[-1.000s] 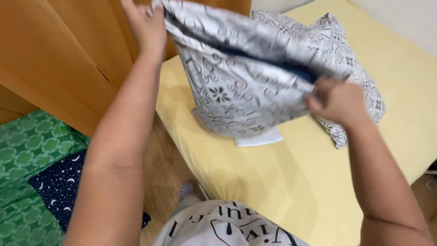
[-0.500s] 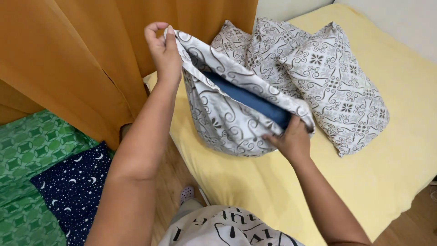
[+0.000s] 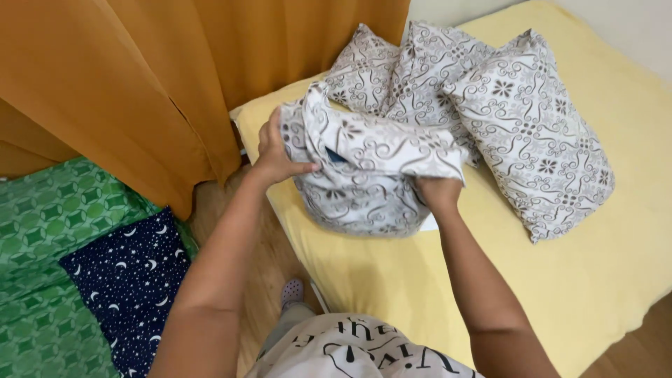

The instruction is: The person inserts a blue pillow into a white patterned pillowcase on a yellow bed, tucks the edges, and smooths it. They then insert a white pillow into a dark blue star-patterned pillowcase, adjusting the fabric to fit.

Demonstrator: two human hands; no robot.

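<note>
A pillow in a white cover with grey swirl and flower print (image 3: 357, 189) rests on the corner of a yellow mattress (image 3: 581, 280). My left hand (image 3: 276, 157) grips the cover's open edge at its left end. My right hand (image 3: 437, 190) pinches the folded flap of the same cover at its right end. A sliver of dark blue inner pillow (image 3: 334, 155) shows in the opening between my hands.
Two more pillows in the same print (image 3: 532, 133) lie behind on the mattress. An orange curtain (image 3: 140, 84) hangs at the left. Green patterned bedding (image 3: 49, 231) and a dark blue star-and-moon cloth (image 3: 129, 276) lie on the floor at the left.
My left hand has come down from shoulder height to the mattress. The cover's mouth has closed over most of the blue pillow, and the pillow now lies lower and flatter.
</note>
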